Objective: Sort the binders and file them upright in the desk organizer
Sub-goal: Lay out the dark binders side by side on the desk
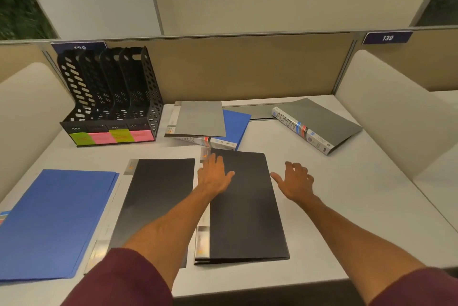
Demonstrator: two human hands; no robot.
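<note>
Black binder (247,206) under left grip (214,176), seemingly just beside right grip (295,182).

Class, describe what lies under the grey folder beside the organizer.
A blue binder pokes out beneath the grey folder at its right and near edges, printed spine showing. Most of its cover is hidden, as is anything else underneath.

Desk organizer (109,92): black perforated plastic, low sheen. Sticky notes (111,136) on its front: matt paper, green and pink. Centre black binder (247,206) and left black binder (153,196): smooth plastic covers, satin, faintly reflective, with silvery glossy spine strips. Blue folder (57,224): matt, card-like, fine grain. ADMIN binder (322,122): matt grey plastic cover, glossier printed spine. Desk (347,194): smooth white top, matt, apparently laminate. Partition (247,68): beige, matt, cloth-like. Sleeve (124,278): maroon cloth.
</note>
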